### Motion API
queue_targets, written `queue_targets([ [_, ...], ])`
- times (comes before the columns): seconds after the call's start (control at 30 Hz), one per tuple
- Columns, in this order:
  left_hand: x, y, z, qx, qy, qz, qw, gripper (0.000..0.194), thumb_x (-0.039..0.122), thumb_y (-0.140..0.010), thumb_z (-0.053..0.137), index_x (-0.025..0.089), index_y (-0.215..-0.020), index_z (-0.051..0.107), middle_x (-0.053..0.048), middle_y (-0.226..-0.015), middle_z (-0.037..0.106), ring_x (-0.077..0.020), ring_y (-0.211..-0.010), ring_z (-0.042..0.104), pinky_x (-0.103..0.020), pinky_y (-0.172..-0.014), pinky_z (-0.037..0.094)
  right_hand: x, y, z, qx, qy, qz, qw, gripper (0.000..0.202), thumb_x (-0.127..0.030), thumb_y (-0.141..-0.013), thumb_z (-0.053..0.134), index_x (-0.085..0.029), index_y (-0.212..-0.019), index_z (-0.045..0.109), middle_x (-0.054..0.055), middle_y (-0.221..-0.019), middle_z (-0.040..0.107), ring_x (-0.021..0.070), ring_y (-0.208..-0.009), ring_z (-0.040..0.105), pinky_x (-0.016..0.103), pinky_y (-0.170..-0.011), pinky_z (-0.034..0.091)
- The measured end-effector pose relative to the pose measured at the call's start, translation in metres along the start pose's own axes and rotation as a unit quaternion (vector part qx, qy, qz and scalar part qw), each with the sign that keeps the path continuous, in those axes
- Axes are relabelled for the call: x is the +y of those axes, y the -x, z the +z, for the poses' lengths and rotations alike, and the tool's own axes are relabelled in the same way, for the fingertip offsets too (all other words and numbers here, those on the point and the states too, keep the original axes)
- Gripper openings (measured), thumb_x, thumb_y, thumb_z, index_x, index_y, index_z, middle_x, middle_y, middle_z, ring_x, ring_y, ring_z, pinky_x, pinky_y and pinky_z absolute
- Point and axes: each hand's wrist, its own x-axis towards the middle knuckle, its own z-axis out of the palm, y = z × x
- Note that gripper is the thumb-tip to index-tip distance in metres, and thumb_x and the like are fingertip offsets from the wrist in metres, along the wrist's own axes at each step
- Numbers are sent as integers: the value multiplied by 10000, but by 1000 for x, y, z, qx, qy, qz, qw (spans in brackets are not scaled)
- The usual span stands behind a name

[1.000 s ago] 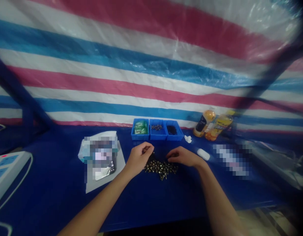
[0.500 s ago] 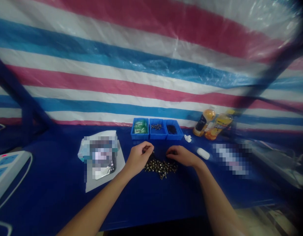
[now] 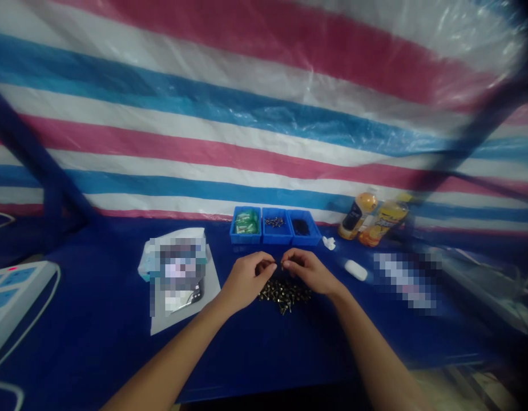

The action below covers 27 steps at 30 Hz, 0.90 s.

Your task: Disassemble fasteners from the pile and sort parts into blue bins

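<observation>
Just above a pile of small brass-and-dark metal parts (image 3: 285, 294), my two hands meet with their fingertips close together. My left hand (image 3: 253, 277) pinches thumb against fingers; whatever is in the pinch is too small to make out. Opposite it, my right hand (image 3: 309, 269) is also closed in a pinch, with a tiny dark spot at the fingertips that I cannot name. Behind the hands stand three blue bins: the left bin (image 3: 245, 241) has green-wrapped pieces, the middle bin (image 3: 277, 237) small screw-like parts, the right bin (image 3: 307, 240) a dark mass.
Right of the hands lie a white oval case (image 3: 355, 270) and crumpled tissue (image 3: 329, 243). Two drink bottles (image 3: 358, 216) stand behind them. Papers and a bag (image 3: 212, 279) lie left, a white power strip (image 3: 21, 297) farther left. A striped sheet (image 3: 264, 125) hangs behind the table.
My right hand has moved left and my left hand slightly right, so their fingertips now come together above the pile. The fingers of my right hand have closed into a pinch.
</observation>
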Motion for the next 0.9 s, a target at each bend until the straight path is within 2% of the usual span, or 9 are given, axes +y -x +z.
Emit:
queue_targets([
  [0.23, 1, 1, 2, 1, -17, 32, 999, 193, 281, -913, 487, 211, -916, 667, 7, -748, 634, -135, -646, 554, -255, -632, 408, 3, -4, 16, 21, -30, -14, 999, 325, -499, -858, 578, -178, -900, 591, -4, -739, 546, 111, -622, 466, 237, -587, 411],
  [0.63, -2, 2, 1, 16, -30, 47, 998, 157, 209, -884, 499, 201, -896, 655, 8, -732, 602, -129, -639, 531, -251, -620, 388, 1, -4, 25, 73, -18, -42, 996, 253, -424, -860, 604, -171, -869, 609, -1, -728, 563, 125, -662, 488, 247, -622, 395],
  [0.77, 0, 2, 0, 14, -1, 22, 1000, 179, 267, -904, 492, 194, -893, 655, 9, -729, 607, -129, -640, 532, -250, -616, 387, 0, -4, 24, 85, -3, -61, 995, 235, -412, -858, 612, -179, -888, 626, 9, -758, 592, 133, -679, 511, 258, -642, 410],
  [0.9, -1, 1, -2, -38, 95, -39, 994, 259, 384, -920, 481, 183, -905, 644, -1, -758, 622, -146, -695, 561, -247, -618, 400, -1, -3, 23, 93, 17, -72, 993, 230, -405, -862, 612, -180, -884, 655, 21, -786, 612, 130, -670, 517, 255, -618, 405],
])
